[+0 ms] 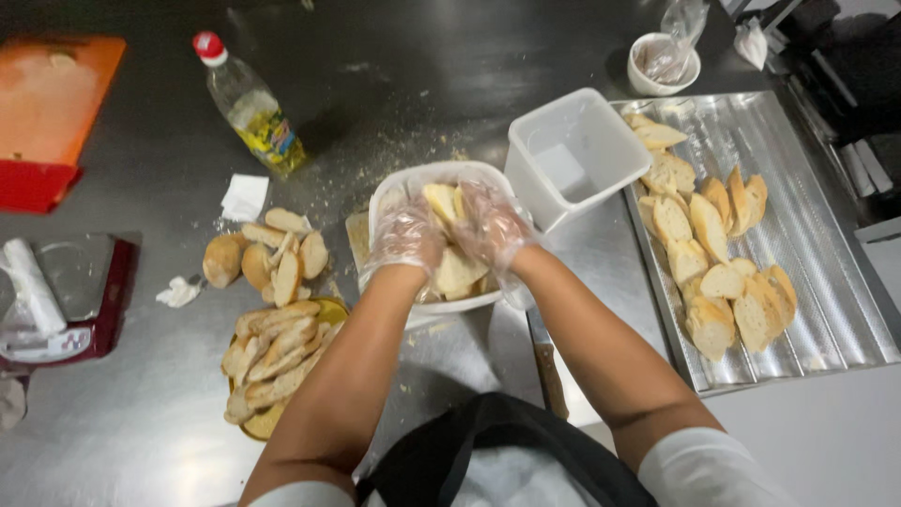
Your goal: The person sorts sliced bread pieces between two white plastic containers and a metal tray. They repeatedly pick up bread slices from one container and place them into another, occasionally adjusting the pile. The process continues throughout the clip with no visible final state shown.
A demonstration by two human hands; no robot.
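Note:
Both my hands wear clear plastic gloves and are down inside a white rectangular tub full of sliced bread. My left hand grips slices at the tub's left side. My right hand is closed on a bread slice near the middle. More slices lie under my hands. To the right, an empty white square container leans tilted against the tub.
A corrugated metal baking tray on the right holds rows of bread slices. Left of the tub lie loose slices and a stacked plateful. An oil bottle, orange board, scale, knife and small cup surround them.

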